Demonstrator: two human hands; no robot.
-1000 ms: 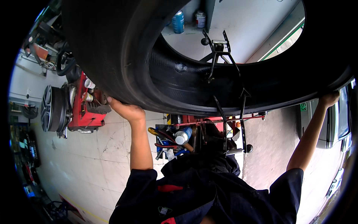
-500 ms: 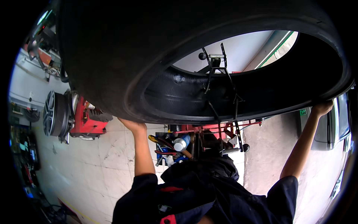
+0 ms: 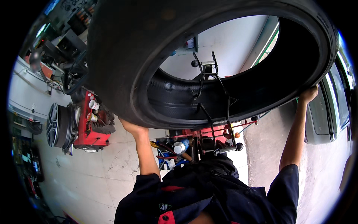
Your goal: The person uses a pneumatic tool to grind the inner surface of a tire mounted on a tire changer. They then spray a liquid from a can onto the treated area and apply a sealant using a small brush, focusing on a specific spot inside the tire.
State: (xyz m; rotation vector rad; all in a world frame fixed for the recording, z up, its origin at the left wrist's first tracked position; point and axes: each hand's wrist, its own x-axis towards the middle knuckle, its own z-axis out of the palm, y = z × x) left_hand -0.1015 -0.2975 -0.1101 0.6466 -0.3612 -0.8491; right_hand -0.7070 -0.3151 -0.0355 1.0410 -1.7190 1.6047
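Both hands hold a large black tyre raised overhead: the left hand presses up under the near-left sidewall with its fingers curled onto the rubber, and the right hand grips the right edge of the tread with the arm stretched long. The tyre sits tilted, its open bore facing down toward the camera.

Judging from the grips, the load looks uneven. The left hand only props from below rather than clasping, so a tip to the left could roll the tyre off the palm, and the right hand's fingertip hold on the tread could peel away if the weight swings.

Directly below stands a black steel stand with knobbed levers, seen through the bore, beside a red machine frame; a drop would land on those. Near left is a red tyre changer carrying an alloy wheel. A grey car crowds the right side. Open room is the pale tiled floor at near left.
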